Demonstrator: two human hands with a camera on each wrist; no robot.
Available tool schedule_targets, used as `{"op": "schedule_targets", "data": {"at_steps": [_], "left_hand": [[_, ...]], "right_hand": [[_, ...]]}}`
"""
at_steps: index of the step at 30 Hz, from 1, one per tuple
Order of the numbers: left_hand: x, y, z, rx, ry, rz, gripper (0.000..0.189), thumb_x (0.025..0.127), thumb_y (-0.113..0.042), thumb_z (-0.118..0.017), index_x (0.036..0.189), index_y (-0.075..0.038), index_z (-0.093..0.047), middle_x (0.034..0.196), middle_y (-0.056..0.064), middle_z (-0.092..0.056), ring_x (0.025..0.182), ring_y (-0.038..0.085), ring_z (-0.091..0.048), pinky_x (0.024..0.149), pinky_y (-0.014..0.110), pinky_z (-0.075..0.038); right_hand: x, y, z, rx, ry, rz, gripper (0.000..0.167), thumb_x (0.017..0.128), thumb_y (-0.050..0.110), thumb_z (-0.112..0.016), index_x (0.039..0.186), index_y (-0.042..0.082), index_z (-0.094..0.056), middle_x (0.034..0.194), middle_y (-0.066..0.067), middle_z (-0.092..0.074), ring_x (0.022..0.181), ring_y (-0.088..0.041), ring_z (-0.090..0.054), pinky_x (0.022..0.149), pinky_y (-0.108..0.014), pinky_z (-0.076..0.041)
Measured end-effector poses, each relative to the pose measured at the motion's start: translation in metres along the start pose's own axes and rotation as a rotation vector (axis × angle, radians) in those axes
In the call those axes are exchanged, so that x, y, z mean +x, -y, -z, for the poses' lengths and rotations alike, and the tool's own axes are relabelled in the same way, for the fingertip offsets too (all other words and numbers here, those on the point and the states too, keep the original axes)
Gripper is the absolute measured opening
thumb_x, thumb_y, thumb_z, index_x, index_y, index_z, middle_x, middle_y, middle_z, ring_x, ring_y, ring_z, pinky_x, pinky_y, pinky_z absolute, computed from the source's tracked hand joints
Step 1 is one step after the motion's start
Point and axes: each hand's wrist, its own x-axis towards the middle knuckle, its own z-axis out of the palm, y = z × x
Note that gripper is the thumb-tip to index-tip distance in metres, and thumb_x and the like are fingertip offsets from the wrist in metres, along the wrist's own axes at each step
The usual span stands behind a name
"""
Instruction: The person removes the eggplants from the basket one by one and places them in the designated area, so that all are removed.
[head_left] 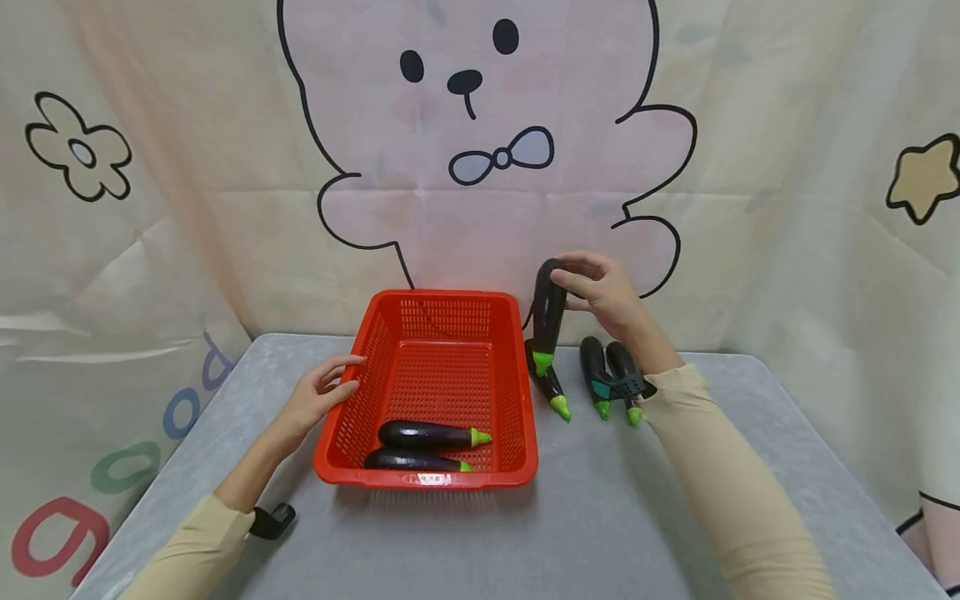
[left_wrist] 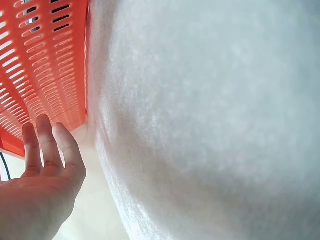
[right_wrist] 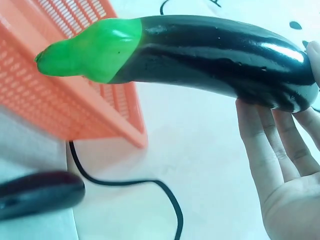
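My right hand (head_left: 611, 296) holds a dark purple eggplant (head_left: 550, 304) by its rounded end, thumb on one side and fingers on the other. Its green stem end points down, just right of the red basket (head_left: 442, 375). In the right wrist view this eggplant (right_wrist: 200, 55) stretches across the top, stem toward the basket wall (right_wrist: 115, 117). Two more eggplants, one upper (head_left: 427, 434) and one lower (head_left: 405, 459), lie side by side at the basket's near end. At the basket's left side is my left hand (head_left: 318, 396), its fingers (left_wrist: 48, 145) fairly straight against the slotted wall.
Right of the basket, one eggplant (head_left: 553, 390) lies on the grey table (head_left: 585, 517), partly behind the held one. A pair, left (head_left: 592, 358) and right (head_left: 621, 358), lies beneath my right wrist. A black cord (right_wrist: 120, 183) runs behind. Printed fabric (head_left: 480, 217) hangs at the back.
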Motion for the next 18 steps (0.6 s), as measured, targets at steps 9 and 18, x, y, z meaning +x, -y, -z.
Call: {"op": "schedule_targets", "data": {"at_steps": [9,18], "left_hand": [[0.001,0.002,0.001,0.006,0.005,0.005,0.044,0.101,-0.014,-0.063,0.143,-0.005,-0.053,0.139,0.024,-0.053,0.113,0.039,-0.061,0.084,0.038,-0.057],[0.0,0.002,0.001,0.02,0.002,-0.003,0.043,0.101,-0.015,-0.062,0.142,-0.004,-0.052,0.14,0.026,-0.052,0.113,0.036,-0.062,0.083,0.037,-0.057]], "right_hand": [[-0.015,0.0,0.03,-0.035,-0.035,0.004,0.03,0.096,0.006,-0.072,0.125,-0.001,-0.066,0.109,-0.007,-0.07,0.094,-0.02,-0.069,0.08,-0.037,-0.059],[-0.03,-0.004,0.058,-0.01,-0.059,-0.002,0.023,0.095,-0.001,-0.069,0.119,0.002,-0.07,0.103,-0.007,-0.07,0.092,-0.019,-0.069,0.077,-0.039,-0.059]]}}
